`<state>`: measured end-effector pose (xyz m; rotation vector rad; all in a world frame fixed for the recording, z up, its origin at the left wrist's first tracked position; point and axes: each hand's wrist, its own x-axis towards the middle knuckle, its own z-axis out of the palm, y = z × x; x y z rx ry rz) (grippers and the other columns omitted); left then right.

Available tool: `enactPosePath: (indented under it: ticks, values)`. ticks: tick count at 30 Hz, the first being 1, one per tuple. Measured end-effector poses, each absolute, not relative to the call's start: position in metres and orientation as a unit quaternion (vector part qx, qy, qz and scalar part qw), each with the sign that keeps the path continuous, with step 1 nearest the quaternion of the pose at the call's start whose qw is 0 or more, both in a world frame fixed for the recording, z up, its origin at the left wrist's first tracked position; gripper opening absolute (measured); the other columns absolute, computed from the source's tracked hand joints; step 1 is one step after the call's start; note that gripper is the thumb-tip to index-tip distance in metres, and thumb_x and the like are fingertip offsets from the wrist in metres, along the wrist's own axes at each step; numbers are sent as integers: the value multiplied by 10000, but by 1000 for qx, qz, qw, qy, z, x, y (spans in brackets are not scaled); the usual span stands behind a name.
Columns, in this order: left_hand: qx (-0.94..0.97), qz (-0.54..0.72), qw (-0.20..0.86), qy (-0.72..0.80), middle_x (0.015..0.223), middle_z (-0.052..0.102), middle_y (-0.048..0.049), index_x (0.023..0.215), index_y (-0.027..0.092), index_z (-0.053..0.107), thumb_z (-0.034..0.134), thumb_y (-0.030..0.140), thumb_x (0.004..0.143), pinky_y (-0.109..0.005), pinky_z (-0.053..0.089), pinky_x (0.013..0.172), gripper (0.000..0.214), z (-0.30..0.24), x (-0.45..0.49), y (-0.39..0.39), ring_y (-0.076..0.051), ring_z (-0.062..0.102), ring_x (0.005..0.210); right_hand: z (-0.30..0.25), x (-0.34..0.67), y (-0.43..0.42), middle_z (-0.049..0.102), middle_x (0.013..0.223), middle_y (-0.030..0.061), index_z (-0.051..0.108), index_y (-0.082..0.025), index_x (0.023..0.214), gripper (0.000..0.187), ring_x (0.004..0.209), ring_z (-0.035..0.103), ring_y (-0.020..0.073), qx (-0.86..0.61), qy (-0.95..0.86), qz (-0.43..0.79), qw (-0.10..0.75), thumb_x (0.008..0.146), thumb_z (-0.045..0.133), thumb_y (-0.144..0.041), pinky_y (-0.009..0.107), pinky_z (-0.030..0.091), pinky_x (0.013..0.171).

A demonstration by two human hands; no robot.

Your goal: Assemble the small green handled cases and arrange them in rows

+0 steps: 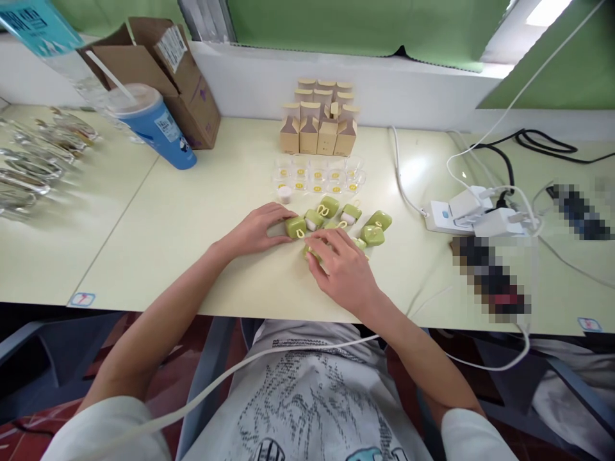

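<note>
Several small green rounded cases with pale yellow loops lie in a loose group on the table, some showing white parts. At the group's left end, my left hand (259, 232) has its thumb and fingers on either side of a green case (295, 228). My right hand (343, 266) curls from above over another green case (312, 253), its fingers partly hiding that one and its neighbours. To the right, two more green cases (373, 235) rest close together, touched by neither hand. Just behind my left fingertips sits a small white round piece (284, 194).
Behind the cases stand clear plastic cups (318, 175) with yellow marks, then rows of small open cartons (318, 136). A blue drink cup (158, 131) and a brown box (192, 105) are at the left. A white power strip (444, 218) with cables lies right.
</note>
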<state>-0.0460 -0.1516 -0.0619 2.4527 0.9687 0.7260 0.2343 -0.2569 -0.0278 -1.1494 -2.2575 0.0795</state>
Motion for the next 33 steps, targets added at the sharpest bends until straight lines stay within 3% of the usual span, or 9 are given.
enactPosePath:
  ticks: [4, 8, 12, 14, 19, 22, 27, 33]
  values:
    - [849, 399, 152, 312, 1259, 832, -130, 1417, 228, 799, 906, 516, 1039, -390, 724, 995, 486, -57, -40, -155, -255, 823, 1137, -8, 251, -237, 843, 1304, 145, 777, -176, 1456, 326, 1078, 848, 268, -397, -838, 163, 338, 1176, 633, -261, 436, 755, 923]
    - [792, 541, 63, 277, 1250, 766, -109, 1363, 257, 743, 992, 530, 969, -334, 700, 833, 539, -51, -10, -152, -224, 788, 1076, 1, 263, -209, 834, 1343, 122, 715, -214, 1550, 436, 1020, 866, 235, -364, -813, 219, 398, 1144, 720, -372, 398, 775, 871]
    - [802, 531, -40, 271, 1304, 788, -101, 1312, 250, 677, 887, 421, 1073, -310, 675, 756, 361, -49, 26, -146, -182, 794, 959, -10, 262, -189, 865, 1340, 90, 725, -248, 1518, 494, 1001, 880, 242, -394, -775, 216, 445, 1060, 805, -415, 418, 784, 906]
    - [806, 526, -89, 257, 1270, 805, -96, 1341, 252, 669, 806, 321, 1121, -296, 663, 739, 268, -51, 36, -146, -200, 823, 1003, -19, 262, -185, 877, 1294, 77, 725, -243, 1526, 532, 906, 866, 228, -411, -764, 204, 454, 1023, 812, -393, 427, 783, 901]
    - [832, 482, -151, 227, 1284, 830, -114, 1551, 303, 659, 729, 242, 1156, -347, 687, 840, 406, -64, 33, -152, -237, 852, 1044, -32, 265, -188, 855, 1290, 113, 774, -178, 1501, 523, 778, 795, 195, -423, -767, 164, 454, 998, 724, -312, 418, 770, 835]
    - [858, 437, -178, 202, 1353, 847, -143, 1663, 306, 609, 694, 184, 1147, -395, 683, 833, 537, -74, 27, -155, -266, 865, 1016, -35, 265, -192, 832, 1368, 149, 780, -157, 1513, 552, 865, 802, 223, -431, -771, 167, 438, 983, 681, -275, 424, 769, 834]
    - [888, 369, -195, 195, 1340, 869, -173, 1647, 247, 626, 681, 287, 1176, -398, 708, 819, 477, -80, 27, -160, -282, 895, 998, -36, 264, -195, 814, 1458, 182, 809, -150, 1522, 627, 1208, 830, 329, -427, -789, 173, 406, 921, 645, -210, 500, 761, 991]
    - [861, 412, -251, 160, 1273, 884, -183, 1534, 154, 676, 756, 357, 1151, -347, 725, 780, 441, -62, 36, -166, -273, 908, 1020, -31, 260, -198, 861, 1325, 148, 906, -167, 1292, 476, 1115, 862, 294, -401, -797, 185, 411, 942, 585, -129, 479, 749, 1030]
